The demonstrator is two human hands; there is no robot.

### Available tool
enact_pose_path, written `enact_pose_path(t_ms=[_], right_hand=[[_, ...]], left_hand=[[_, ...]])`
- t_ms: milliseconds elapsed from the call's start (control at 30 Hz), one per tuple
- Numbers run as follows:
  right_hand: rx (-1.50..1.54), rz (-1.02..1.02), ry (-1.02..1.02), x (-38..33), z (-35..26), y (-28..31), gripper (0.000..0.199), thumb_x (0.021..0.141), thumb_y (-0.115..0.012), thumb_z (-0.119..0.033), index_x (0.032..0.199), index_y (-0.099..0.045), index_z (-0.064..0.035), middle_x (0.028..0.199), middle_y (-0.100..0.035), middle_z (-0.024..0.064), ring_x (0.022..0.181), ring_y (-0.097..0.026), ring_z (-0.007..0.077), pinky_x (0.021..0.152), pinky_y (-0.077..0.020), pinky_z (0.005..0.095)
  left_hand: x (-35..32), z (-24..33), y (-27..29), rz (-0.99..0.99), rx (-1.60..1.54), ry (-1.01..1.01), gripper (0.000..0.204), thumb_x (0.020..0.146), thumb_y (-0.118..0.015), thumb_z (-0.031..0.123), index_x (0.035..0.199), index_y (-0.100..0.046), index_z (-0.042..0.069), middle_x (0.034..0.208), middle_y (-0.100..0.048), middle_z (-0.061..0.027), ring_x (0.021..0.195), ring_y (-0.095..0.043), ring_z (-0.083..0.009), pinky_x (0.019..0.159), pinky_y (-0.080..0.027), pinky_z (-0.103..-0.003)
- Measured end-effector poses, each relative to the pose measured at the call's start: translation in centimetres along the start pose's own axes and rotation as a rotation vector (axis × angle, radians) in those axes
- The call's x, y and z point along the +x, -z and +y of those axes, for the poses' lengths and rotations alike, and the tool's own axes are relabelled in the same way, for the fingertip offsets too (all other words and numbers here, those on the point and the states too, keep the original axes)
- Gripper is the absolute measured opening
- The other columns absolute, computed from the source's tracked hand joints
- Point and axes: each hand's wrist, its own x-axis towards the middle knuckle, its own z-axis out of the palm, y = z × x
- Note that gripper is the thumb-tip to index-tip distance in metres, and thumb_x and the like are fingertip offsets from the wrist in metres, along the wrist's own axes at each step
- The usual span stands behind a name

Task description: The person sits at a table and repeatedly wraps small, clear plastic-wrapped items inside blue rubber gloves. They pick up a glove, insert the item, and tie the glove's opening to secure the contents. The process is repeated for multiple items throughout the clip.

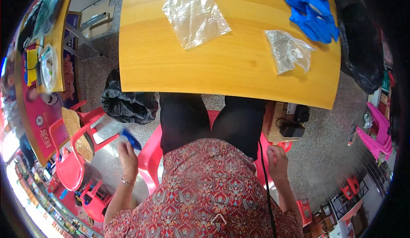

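My left hand (128,157) is raised beside the pink chair at the left, a bracelet on its wrist. Its fingertips are blurred, close to a small dark blue thing (131,140); whether they touch it I cannot tell. On the other side, my right hand (278,162) hovers by the right armrest, fingers loosely bent and nothing seen in them. Both hands are off the yellow table (213,73). Flat on the table lies a clear plastic bag (196,18). Right of it rests a smaller crumpled clear bag (289,52), with bunched blue gloves (311,9) at the far right.
Black plastic bags stand left of my knees (128,103) and right of the table (362,46). A cardboard box (275,125) with a black device (292,129) is under the right table edge. Red chairs (70,169) stand at left, a magenta stool (376,131) at right. A black cable (265,178) crosses my shirt.
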Motion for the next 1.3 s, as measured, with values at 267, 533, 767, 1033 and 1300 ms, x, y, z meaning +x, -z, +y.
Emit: enact_pose_path(t_ms=[267, 533, 767, 1033, 1300], right_hand=[[-0.177, -0.717, -0.613, 2.1, 9.1, -0.8, 0.056, 0.084, -0.055, -0.057, 0.081, -0.065, -0.0025, 0.075, -0.065, 0.0197, 0.076, -0.064, 0.0362, 0.071, -0.0483, 0.046], [-0.058, -0.592, -0.559, 3.3, 5.7, -1.5, 0.05, 0.085, -0.058, -0.051, 0.064, -0.064, -0.0067, 0.06, -0.061, 0.0143, 0.06, -0.063, 0.0267, 0.057, -0.0476, 0.0408], [0.266, -0.392, -0.744, 1.1, 7.6, 0.9, 0.035, 0.084, -0.07, -0.034, 0.065, -0.065, -0.0056, 0.052, -0.057, 0.0026, 0.046, -0.053, 0.0122, 0.046, -0.0431, 0.0297], [0.183, -0.376, -0.796, 6.2, 10.9, 1.7, 0.031, 0.08, -0.075, -0.03, 0.064, -0.058, -0.0093, 0.058, -0.049, -0.0041, 0.053, -0.044, 0.0068, 0.047, -0.0365, 0.0268], [-0.349, -0.561, -0.503, 8.2, 5.2, 3.3, 0.06, 0.086, -0.059, -0.05, 0.09, -0.065, 0.0093, 0.092, -0.065, 0.0283, 0.089, -0.065, 0.0367, 0.081, -0.0479, 0.0411]], left_hand=[[1.8, -1.4, 1.9, -0.761, 0.081, 0.533, 0.016, 0.086, -0.051, 0.009, 0.082, -0.061, -0.003, 0.067, -0.06, -0.0125, 0.064, -0.06, -0.0224, 0.054, -0.046, -0.037], [0.7, -2.5, -2.8, -0.001, 0.311, 0.535, 0.021, 0.089, -0.052, 0.015, 0.089, -0.058, -0.005, 0.081, -0.063, -0.0249, 0.075, -0.062, -0.0332, 0.068, -0.048, -0.045], [1.5, 3.5, -4.1, -0.114, 0.01, 0.587, 0.018, 0.089, -0.057, 0.013, 0.095, -0.055, -0.003, 0.081, -0.062, -0.0139, 0.071, -0.061, -0.0228, 0.062, -0.049, -0.036], [1.5, 8.2, -3.9, -0.211, -0.651, 0.707, 0.012, 0.086, -0.062, 0.002, 0.093, -0.053, 0.0, 0.076, -0.06, -0.0068, 0.062, -0.059, -0.0144, 0.054, -0.049, -0.026], [1.0, 4.5, -3.5, -0.332, -0.629, 0.393, 0.012, 0.086, -0.064, 0.008, 0.078, -0.056, 0.003, 0.07, -0.059, -0.0032, 0.058, -0.052, -0.0109, 0.053, -0.045, -0.026]])
